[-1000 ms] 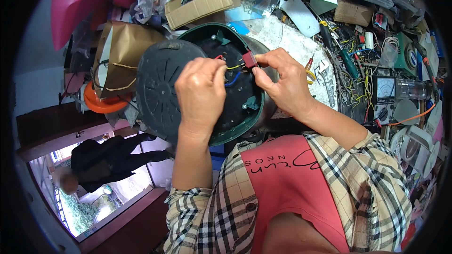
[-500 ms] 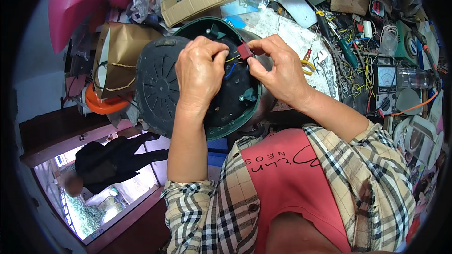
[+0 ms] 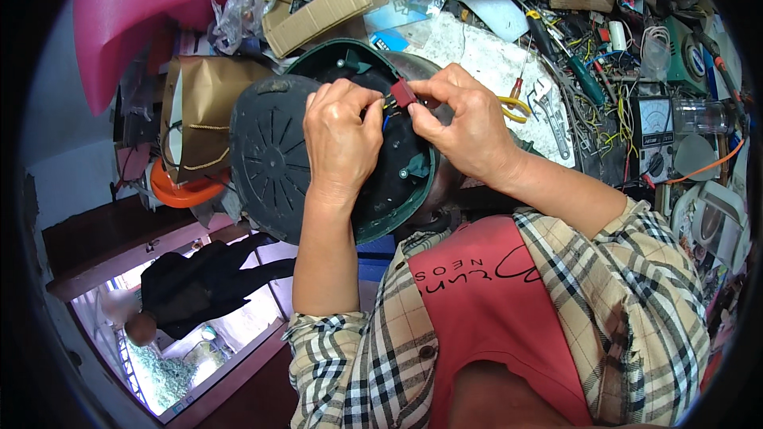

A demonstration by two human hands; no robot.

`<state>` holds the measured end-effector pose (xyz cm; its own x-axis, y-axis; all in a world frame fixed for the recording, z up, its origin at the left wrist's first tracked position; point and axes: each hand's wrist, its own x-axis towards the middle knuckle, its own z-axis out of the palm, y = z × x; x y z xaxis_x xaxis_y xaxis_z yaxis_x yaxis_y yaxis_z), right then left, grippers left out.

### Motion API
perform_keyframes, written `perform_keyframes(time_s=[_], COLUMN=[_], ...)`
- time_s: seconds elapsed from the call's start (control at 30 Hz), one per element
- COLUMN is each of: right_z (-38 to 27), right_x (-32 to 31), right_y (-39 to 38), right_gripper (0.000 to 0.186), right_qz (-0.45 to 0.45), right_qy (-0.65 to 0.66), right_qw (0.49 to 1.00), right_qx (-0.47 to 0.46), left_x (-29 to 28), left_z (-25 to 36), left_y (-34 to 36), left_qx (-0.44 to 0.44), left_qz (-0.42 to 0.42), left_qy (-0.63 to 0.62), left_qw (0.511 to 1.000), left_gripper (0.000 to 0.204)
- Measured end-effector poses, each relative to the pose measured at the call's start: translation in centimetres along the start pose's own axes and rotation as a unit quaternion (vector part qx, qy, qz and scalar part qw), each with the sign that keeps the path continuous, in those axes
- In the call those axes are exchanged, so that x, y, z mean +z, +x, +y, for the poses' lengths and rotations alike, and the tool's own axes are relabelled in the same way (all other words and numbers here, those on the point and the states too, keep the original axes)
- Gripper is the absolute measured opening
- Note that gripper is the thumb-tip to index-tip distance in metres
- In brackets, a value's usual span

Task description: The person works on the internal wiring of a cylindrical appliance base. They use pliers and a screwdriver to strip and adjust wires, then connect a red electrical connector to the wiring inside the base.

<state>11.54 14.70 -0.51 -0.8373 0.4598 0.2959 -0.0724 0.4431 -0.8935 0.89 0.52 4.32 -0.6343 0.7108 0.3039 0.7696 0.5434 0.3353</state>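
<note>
My right hand [image 3: 469, 121] pinches a small dark red block [image 3: 403, 93] between thumb and forefinger, with metal prongs on its left side. Close by on the left, my left hand [image 3: 343, 131] has its thumb and forefinger closed on the end of a thin yellow wire [image 3: 387, 106], right by the prongs. A short blue wire [image 3: 386, 122] shows just below. Both hands are over an open round green housing [image 3: 427, 191] with a dark inside. Its black ribbed round cover [image 3: 270, 167] lies against the left side, partly behind my left wrist.
Yellow-handled pliers [image 3: 517, 110], a screwdriver [image 3: 519, 83] and an adjustable wrench [image 3: 556, 123] lie to the right. Beyond are tangled wires and an analog meter [image 3: 656, 123]. A cardboard box [image 3: 326, 16] and paper bag [image 3: 211, 103] stand left. A person [image 3: 199, 282] is at the doorway.
The red block and my left fingertips have come closer together, and the block has tilted a little. The whole view has shifted slightly. The person at the doorway has moved.
</note>
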Motion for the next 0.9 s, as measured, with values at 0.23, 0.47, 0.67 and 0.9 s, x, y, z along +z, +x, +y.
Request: perform_keyframes(time_s=[0.23, 0.47, 0.67, 0.9], right_z=[-0.5, -0.4, 0.1, 0.0], right_x=[-0.1, -0.2, 0.2, 0.1], right_y=[0.0, -0.2, -0.3, -0.2], right_gripper=[0.025, 0.026, 0.026, 0.026], right_qz=[-0.017, -0.016, -0.017, -0.026], right_qy=[0.007, 0.004, 0.041, 0.019], right_qw=[0.999, 0.999, 0.998, 0.999], right_qx=[0.039, 0.031, 0.052, 0.032], left_x=[0.2, -0.8, -5.2, -5.7], left_z=[0.1, -0.3, -2.1, -2.1], left_y=[-0.1, 0.7, 3.0, 2.8], left_qx=[0.019, 0.001, -0.063, -0.078], left_qz=[0.012, -0.054, -0.11, -0.118], left_qy=[-0.006, -0.018, -0.047, -0.03], left_qw=[1.0, 0.998, 0.991, 0.99], left_gripper=[0.004, 0.006, 0.017, 0.018])
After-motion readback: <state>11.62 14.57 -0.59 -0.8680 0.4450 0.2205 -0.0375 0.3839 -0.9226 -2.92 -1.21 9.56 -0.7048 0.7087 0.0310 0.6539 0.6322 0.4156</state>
